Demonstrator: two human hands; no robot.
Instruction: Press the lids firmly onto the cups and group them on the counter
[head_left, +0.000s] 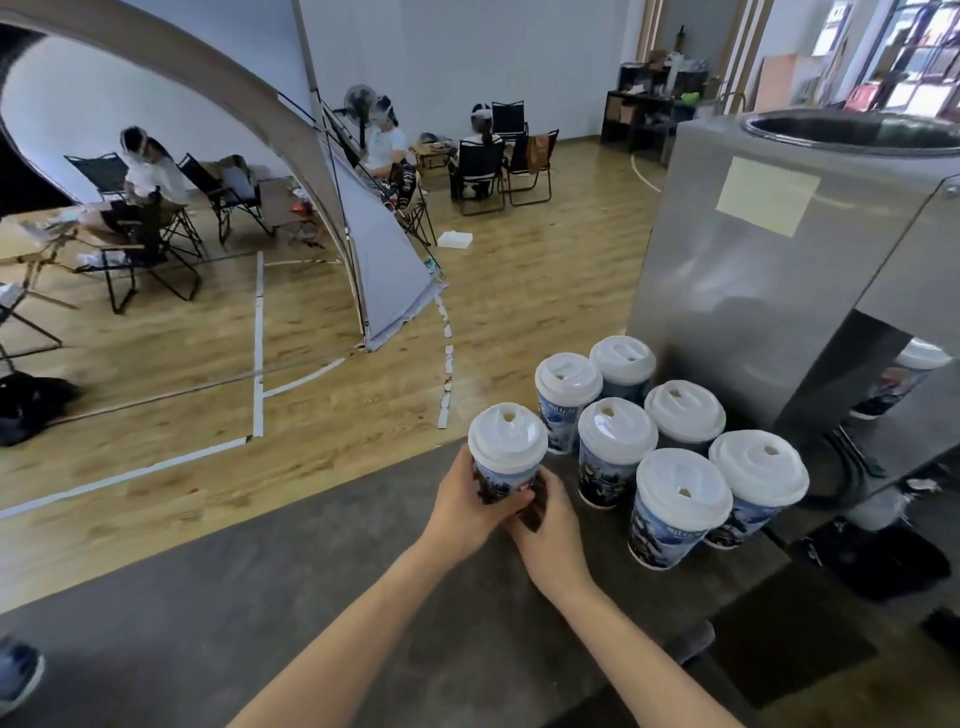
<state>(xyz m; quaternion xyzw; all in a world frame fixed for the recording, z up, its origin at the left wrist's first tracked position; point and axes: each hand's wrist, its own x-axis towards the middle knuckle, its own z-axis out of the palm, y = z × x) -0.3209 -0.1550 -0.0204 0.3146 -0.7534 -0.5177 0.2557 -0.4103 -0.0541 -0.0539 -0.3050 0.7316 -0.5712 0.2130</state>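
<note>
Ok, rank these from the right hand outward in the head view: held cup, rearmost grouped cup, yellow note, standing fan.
1. Held cup, gripped by the right hand.
2. Rearmost grouped cup, back beside the steel machine.
3. Yellow note, on the machine's side.
4. Standing fan, across the room.

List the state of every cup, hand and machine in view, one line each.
Blue printed paper cup in hand: upright, white plastic lid on, apart from the group.
Left hand: grips that cup's side.
Right hand: grips the same cup.
Six more lidded paper cups: upright, clustered on the dark grey counter.
Steel machine: top opening uncovered.
</note>
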